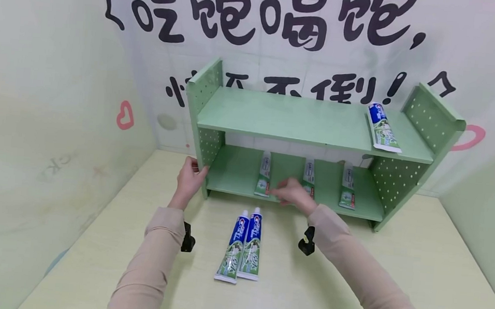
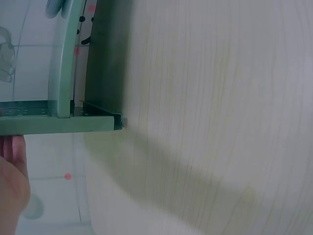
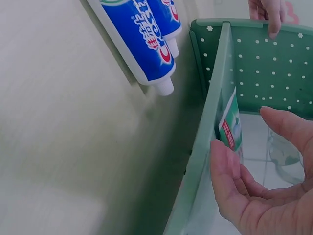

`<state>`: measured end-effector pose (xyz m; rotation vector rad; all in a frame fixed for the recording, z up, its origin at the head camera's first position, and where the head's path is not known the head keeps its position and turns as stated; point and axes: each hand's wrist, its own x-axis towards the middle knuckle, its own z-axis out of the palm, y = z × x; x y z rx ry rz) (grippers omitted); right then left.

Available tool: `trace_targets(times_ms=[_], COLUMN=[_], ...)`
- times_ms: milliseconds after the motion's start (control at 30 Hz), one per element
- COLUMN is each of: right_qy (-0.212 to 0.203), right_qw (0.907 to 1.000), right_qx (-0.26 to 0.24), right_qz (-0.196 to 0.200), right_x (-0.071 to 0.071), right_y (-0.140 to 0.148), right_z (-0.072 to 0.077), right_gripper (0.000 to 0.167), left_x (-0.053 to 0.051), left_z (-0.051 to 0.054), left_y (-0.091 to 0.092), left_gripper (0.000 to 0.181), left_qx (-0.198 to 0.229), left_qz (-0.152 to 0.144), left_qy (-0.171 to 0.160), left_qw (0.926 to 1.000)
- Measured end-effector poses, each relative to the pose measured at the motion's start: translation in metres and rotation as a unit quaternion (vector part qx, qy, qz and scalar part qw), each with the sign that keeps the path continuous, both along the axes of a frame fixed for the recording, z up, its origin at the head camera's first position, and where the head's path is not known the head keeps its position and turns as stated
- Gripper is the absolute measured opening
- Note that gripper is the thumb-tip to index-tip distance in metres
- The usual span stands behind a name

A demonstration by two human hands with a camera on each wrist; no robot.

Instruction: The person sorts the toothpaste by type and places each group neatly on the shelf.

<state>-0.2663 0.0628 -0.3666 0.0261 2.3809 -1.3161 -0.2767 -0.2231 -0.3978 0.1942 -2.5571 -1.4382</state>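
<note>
My left hand (image 1: pixel 190 180) grips the left side panel of a green two-tier shelf (image 1: pixel 277 114), its thumb over the panel's edge. In the left wrist view only part of this hand (image 2: pixel 12 183) shows, against the panel. My right hand (image 1: pixel 294 195) is at the lower tier's front edge, blurred, beside the leftmost toothpaste tube (image 1: pixel 263 176). The right wrist view shows its thumb and fingers spread apart, fingertips close to that tube (image 3: pixel 232 125); contact is unclear. Two more tubes lie there, a middle one (image 1: pixel 309 171) partly behind the hand and a right one (image 1: pixel 347 187).
One blue-and-green toothpaste tube (image 1: pixel 383 129) lies at the upper tier's right end. Two similar tubes, a left one (image 1: pixel 233 250) and a right one (image 1: pixel 252 244), lie side by side on the pale table (image 1: pixel 271 302) before the shelf. A wall (image 1: pixel 255 58) with black lettering stands behind.
</note>
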Motion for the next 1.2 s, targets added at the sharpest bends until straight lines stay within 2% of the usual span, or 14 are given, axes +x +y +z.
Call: trace_targets(times_ms=[267,533,800,1067,1200], right_qy=[0.01,0.01,-0.015,-0.022,-0.023], right_qw=[0.9998,0.9988,0.9995,0.999,0.9987], right_qx=[0.016,-0.038,0.0,0.002,0.005], right_qz=[0.01,0.03,0.029,0.039,0.045], right_x=[0.012,0.032,0.043,0.058,0.065], right_y=[-0.006,-0.01,-0.019,-0.021,-0.024], right_z=[-0.013,-0.03,-0.045,-0.062,-0.066], right_gripper=[0.056,0.057,0.054,0.053,0.052], left_x=[-0.001,0.0,-0.001,-0.001,-0.001], left_z=[0.0,0.002,0.001,0.001,0.0], left_y=[0.0,0.0,0.0,-0.001,-0.001], left_gripper=[0.037,0.037,0.037,0.037,0.037], left_qx=[-0.001,0.0,0.007,0.005,0.001], left_qz=[-0.002,-0.002,-0.002,-0.004,-0.006], left_qy=[-0.002,-0.002,-0.006,-0.005,-0.006], left_qw=[1.0,1.0,1.0,1.0,1.0])
